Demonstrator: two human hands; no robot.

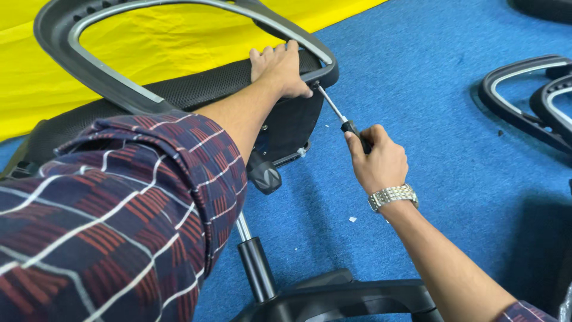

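An office chair lies on its side on blue carpet. My left hand (279,67) presses on the edge of its black mesh seat (196,86), right where the black and grey armrest loop (89,56) joins it. My right hand (376,160), with a metal watch at the wrist, grips the dark handle of a screwdriver (338,113). The screwdriver's tip rests at the armrest's mounting point, just below my left thumb. The chair's gas-lift column (255,268) and black base (351,298) run toward the bottom of the view.
More black armrest loops (527,101) lie on the blue carpet (429,71) at the right. A yellow sheet (155,42) covers the floor behind the chair. A black lever knob (265,177) hangs under the seat. My plaid sleeve fills the lower left.
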